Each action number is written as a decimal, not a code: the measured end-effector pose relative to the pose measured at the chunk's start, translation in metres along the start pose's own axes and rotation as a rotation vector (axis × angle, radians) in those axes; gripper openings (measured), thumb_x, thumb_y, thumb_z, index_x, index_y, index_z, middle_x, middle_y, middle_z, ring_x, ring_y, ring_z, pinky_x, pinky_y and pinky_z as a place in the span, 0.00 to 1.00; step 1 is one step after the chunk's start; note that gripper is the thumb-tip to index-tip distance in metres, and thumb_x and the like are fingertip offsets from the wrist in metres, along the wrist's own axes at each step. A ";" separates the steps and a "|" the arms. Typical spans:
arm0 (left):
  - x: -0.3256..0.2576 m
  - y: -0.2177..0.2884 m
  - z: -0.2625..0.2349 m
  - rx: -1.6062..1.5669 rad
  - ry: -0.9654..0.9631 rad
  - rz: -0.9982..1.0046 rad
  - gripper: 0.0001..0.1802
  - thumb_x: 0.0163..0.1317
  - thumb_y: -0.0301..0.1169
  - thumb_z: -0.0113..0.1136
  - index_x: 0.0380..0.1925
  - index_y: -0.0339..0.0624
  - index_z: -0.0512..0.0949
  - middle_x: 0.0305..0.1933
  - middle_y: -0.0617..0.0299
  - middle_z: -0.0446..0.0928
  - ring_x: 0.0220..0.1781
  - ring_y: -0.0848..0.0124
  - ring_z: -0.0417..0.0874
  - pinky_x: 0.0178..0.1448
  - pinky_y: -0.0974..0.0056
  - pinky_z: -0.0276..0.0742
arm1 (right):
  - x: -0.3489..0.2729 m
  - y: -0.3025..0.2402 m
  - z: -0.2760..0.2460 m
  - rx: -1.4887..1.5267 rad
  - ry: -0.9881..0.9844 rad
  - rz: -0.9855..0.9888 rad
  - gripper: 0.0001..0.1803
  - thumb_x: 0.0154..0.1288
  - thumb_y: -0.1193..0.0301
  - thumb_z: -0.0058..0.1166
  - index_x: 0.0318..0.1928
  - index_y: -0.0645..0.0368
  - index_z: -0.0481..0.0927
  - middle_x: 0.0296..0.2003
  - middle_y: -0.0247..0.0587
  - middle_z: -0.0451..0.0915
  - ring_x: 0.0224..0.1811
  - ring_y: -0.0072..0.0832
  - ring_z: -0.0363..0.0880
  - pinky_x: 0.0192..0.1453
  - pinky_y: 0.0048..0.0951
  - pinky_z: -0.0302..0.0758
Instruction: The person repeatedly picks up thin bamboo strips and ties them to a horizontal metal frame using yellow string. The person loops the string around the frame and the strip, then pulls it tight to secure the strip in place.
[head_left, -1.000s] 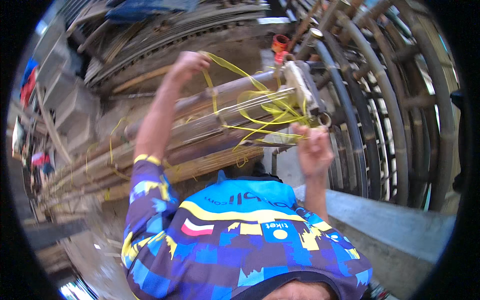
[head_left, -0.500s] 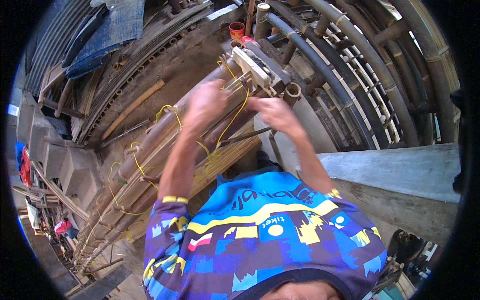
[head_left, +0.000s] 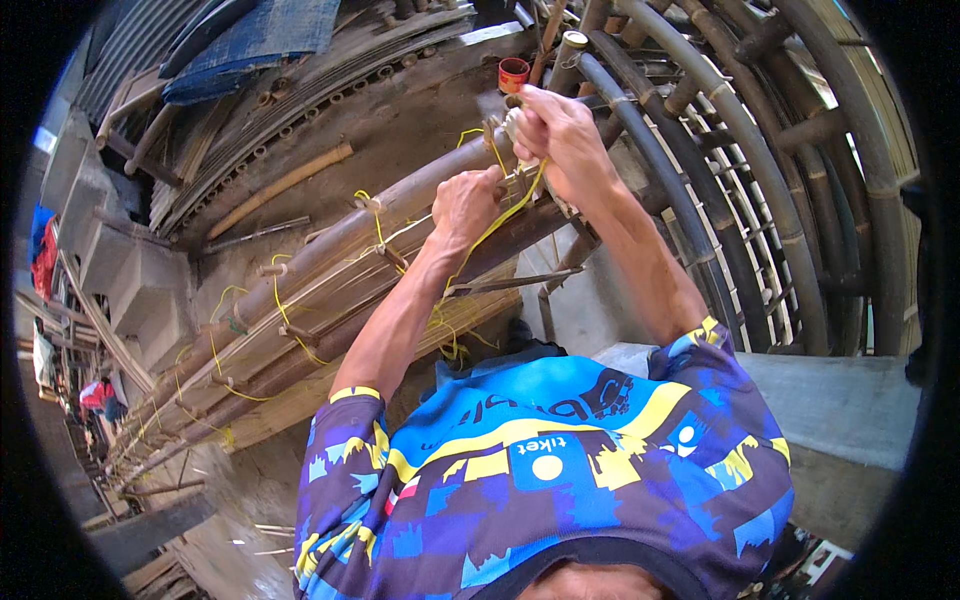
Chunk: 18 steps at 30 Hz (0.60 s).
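Observation:
My right hand (head_left: 570, 145) is closed, raised over the far end of a long bamboo frame. A yellow cord (head_left: 505, 217) runs up to it, apparently gripped in its fingers. Beside it on the left, my left hand (head_left: 466, 205) is closed above the frame's long bamboo pole (head_left: 325, 252); whatever it pinches is hidden. Thin pale slats (head_left: 345, 290) lie lengthwise between this pole and a second one nearer me. Further yellow cord (head_left: 278, 300) wraps the frame at intervals, with loose ends trailing.
A red can (head_left: 513, 74) stands beyond the frame's far end. Thick bamboo poles (head_left: 700, 75) form racks on the right. A loose bamboo length (head_left: 280, 190) lies on the ground at left, near concrete blocks (head_left: 140, 275). Blue sheeting (head_left: 265, 50) covers stacked material.
My right hand has moved up and away, drawing the yellow cord with it. My left hand has shifted slightly right and nearer me. The whole view has also shifted.

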<state>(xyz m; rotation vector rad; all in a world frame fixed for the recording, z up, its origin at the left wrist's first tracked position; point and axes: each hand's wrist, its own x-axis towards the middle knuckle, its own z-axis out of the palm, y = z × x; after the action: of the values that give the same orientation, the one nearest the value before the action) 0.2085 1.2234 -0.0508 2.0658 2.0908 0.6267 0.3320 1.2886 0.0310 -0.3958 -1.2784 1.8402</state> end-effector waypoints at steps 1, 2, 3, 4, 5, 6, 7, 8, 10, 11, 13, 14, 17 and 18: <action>0.000 0.000 0.001 0.004 -0.021 -0.006 0.07 0.51 0.33 0.50 0.30 0.46 0.73 0.28 0.51 0.76 0.31 0.52 0.77 0.33 0.51 0.71 | 0.008 -0.002 0.008 -0.224 -0.020 -0.043 0.18 0.64 0.64 0.42 0.18 0.55 0.63 0.14 0.25 0.57 0.15 0.15 0.54 0.22 0.21 0.60; 0.002 -0.001 -0.001 -0.013 -0.024 0.025 0.08 0.52 0.34 0.50 0.31 0.46 0.73 0.28 0.52 0.76 0.31 0.52 0.77 0.33 0.51 0.71 | 0.017 -0.003 0.016 -0.381 -0.055 0.070 0.18 0.63 0.63 0.42 0.18 0.56 0.65 0.14 0.26 0.59 0.15 0.16 0.57 0.22 0.21 0.62; 0.003 -0.002 -0.001 -0.027 -0.044 0.049 0.14 0.54 0.41 0.51 0.25 0.41 0.74 0.24 0.49 0.76 0.31 0.54 0.78 0.33 0.52 0.72 | 0.027 -0.003 0.026 -0.478 -0.134 0.033 0.18 0.63 0.62 0.43 0.18 0.57 0.66 0.15 0.27 0.62 0.16 0.16 0.59 0.22 0.22 0.64; 0.005 0.000 -0.003 -0.004 -0.075 -0.064 0.15 0.55 0.42 0.49 0.25 0.41 0.75 0.24 0.48 0.76 0.31 0.53 0.78 0.34 0.52 0.71 | 0.041 -0.003 0.033 -0.640 -0.268 0.045 0.18 0.63 0.59 0.43 0.21 0.59 0.69 0.18 0.29 0.65 0.18 0.17 0.64 0.24 0.22 0.68; 0.008 0.000 -0.004 -0.019 -0.076 -0.111 0.17 0.56 0.44 0.48 0.25 0.41 0.76 0.24 0.48 0.76 0.31 0.53 0.78 0.34 0.52 0.71 | 0.057 0.003 0.043 -0.773 -0.340 0.193 0.19 0.63 0.59 0.41 0.23 0.62 0.71 0.18 0.34 0.68 0.20 0.23 0.67 0.26 0.27 0.70; 0.010 0.002 -0.004 -0.083 -0.054 -0.090 0.19 0.57 0.45 0.47 0.26 0.41 0.77 0.25 0.47 0.76 0.31 0.52 0.77 0.35 0.51 0.71 | 0.078 0.009 0.049 -0.775 -0.531 -0.051 0.20 0.64 0.59 0.40 0.25 0.63 0.73 0.20 0.36 0.70 0.22 0.26 0.70 0.29 0.30 0.70; 0.011 0.003 -0.005 -0.141 -0.052 -0.116 0.22 0.58 0.48 0.45 0.25 0.40 0.78 0.26 0.46 0.76 0.31 0.50 0.77 0.36 0.51 0.71 | 0.101 0.012 0.052 -0.774 -0.745 -0.269 0.20 0.64 0.59 0.39 0.27 0.63 0.74 0.22 0.39 0.72 0.25 0.29 0.72 0.31 0.33 0.71; 0.012 0.005 -0.005 -0.100 -0.063 -0.187 0.22 0.58 0.47 0.45 0.24 0.40 0.78 0.27 0.46 0.76 0.32 0.50 0.77 0.36 0.51 0.71 | 0.114 0.021 0.047 -0.963 -0.764 -0.311 0.20 0.63 0.58 0.38 0.28 0.63 0.75 0.26 0.41 0.73 0.29 0.32 0.73 0.34 0.35 0.71; 0.012 0.006 -0.004 -0.095 -0.095 -0.216 0.22 0.58 0.47 0.45 0.23 0.40 0.78 0.27 0.46 0.76 0.32 0.49 0.77 0.37 0.51 0.70 | 0.135 0.038 0.030 -1.517 -0.588 -0.246 0.22 0.61 0.54 0.38 0.32 0.60 0.77 0.35 0.44 0.75 0.38 0.36 0.75 0.41 0.40 0.71; 0.010 0.006 -0.003 -0.104 -0.052 -0.218 0.22 0.58 0.46 0.45 0.22 0.40 0.78 0.26 0.46 0.76 0.32 0.49 0.77 0.36 0.52 0.70 | 0.143 0.046 0.021 -1.833 -0.332 -0.196 0.23 0.60 0.52 0.39 0.34 0.58 0.78 0.40 0.46 0.76 0.44 0.38 0.75 0.45 0.42 0.70; 0.009 0.004 -0.002 -0.133 -0.048 -0.191 0.21 0.58 0.47 0.46 0.25 0.41 0.77 0.26 0.46 0.75 0.32 0.49 0.76 0.35 0.53 0.70 | 0.142 0.060 0.002 -1.892 -0.814 0.278 0.21 0.57 0.52 0.45 0.30 0.58 0.79 0.30 0.41 0.79 0.34 0.32 0.77 0.39 0.35 0.72; 0.009 0.001 -0.002 -0.168 -0.022 -0.164 0.21 0.58 0.47 0.46 0.26 0.41 0.77 0.26 0.47 0.75 0.32 0.49 0.75 0.35 0.54 0.69 | 0.139 0.063 -0.004 -1.725 -0.989 0.579 0.19 0.56 0.54 0.47 0.30 0.58 0.79 0.26 0.39 0.78 0.31 0.29 0.76 0.35 0.32 0.72; 0.009 -0.003 -0.002 -0.150 -0.062 -0.199 0.21 0.59 0.45 0.44 0.21 0.40 0.75 0.22 0.47 0.74 0.29 0.48 0.75 0.33 0.51 0.68 | 0.124 0.053 -0.010 -0.547 -0.533 0.433 0.11 0.58 0.64 0.48 0.28 0.59 0.75 0.18 0.32 0.73 0.18 0.19 0.67 0.19 0.23 0.63; 0.010 -0.003 -0.002 -0.151 -0.078 -0.170 0.20 0.59 0.44 0.44 0.20 0.40 0.74 0.21 0.47 0.74 0.29 0.48 0.75 0.34 0.49 0.68 | 0.119 0.046 -0.005 -0.192 -0.279 0.341 0.10 0.61 0.69 0.43 0.27 0.62 0.72 0.12 0.26 0.64 0.11 0.18 0.58 0.16 0.18 0.56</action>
<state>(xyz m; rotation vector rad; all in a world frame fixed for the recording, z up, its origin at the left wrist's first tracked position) 0.2043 1.2334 -0.0486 1.7820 2.0775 0.6460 0.2430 1.3785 0.0117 -0.4982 -1.6685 2.1185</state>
